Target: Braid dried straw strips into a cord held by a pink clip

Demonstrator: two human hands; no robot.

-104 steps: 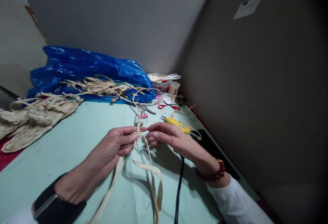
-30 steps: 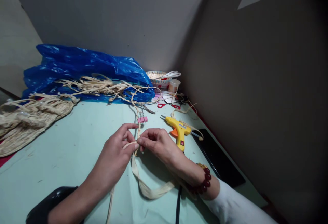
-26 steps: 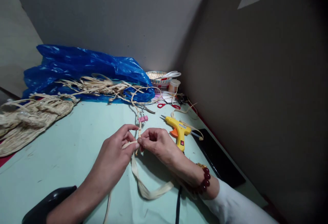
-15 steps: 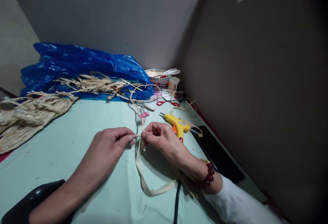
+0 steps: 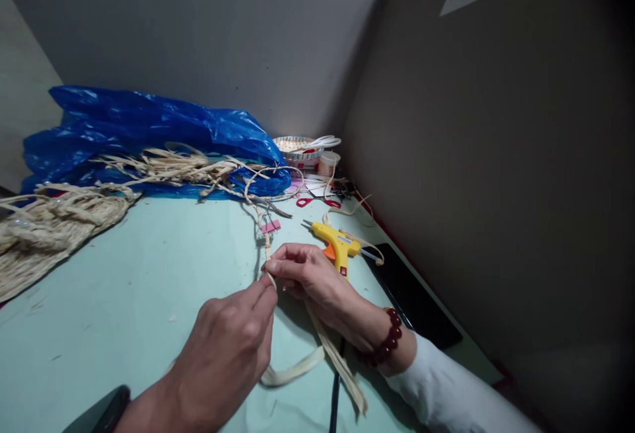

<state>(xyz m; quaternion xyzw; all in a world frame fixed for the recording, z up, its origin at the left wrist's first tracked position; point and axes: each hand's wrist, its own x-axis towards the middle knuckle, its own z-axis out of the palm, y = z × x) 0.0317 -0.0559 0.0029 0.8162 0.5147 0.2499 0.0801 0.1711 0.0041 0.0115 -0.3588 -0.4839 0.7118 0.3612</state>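
A thin braided cord of pale dried plant fibre (image 5: 268, 246) runs toward me from a pink binder clip (image 5: 270, 226). At the cord's near end, my right hand (image 5: 310, 277) pinches it between thumb and fingertips. Just below, my left hand (image 5: 233, 340) is closed on a fibre strip, its fingertips close to the right ones. A loose flat strip (image 5: 295, 372) curves out from under the left hand onto the table. More strips (image 5: 342, 370) trail beneath my right wrist. The exact crossing of the strips is hidden by my fingers.
A yellow glue gun (image 5: 340, 242) lies right of my right hand, beside a black flat slab (image 5: 421, 301). Behind are red-handled scissors (image 5: 318, 202), a small basket (image 5: 297, 145) and a blue plastic bag (image 5: 149, 119) with fibre strips. A woven piece (image 5: 59, 228) lies at left.
My left hand has moved right and nearer to me, turning so its back hides the strip it grips. My right hand keeps its pinch on the cord. The view has shifted slightly.
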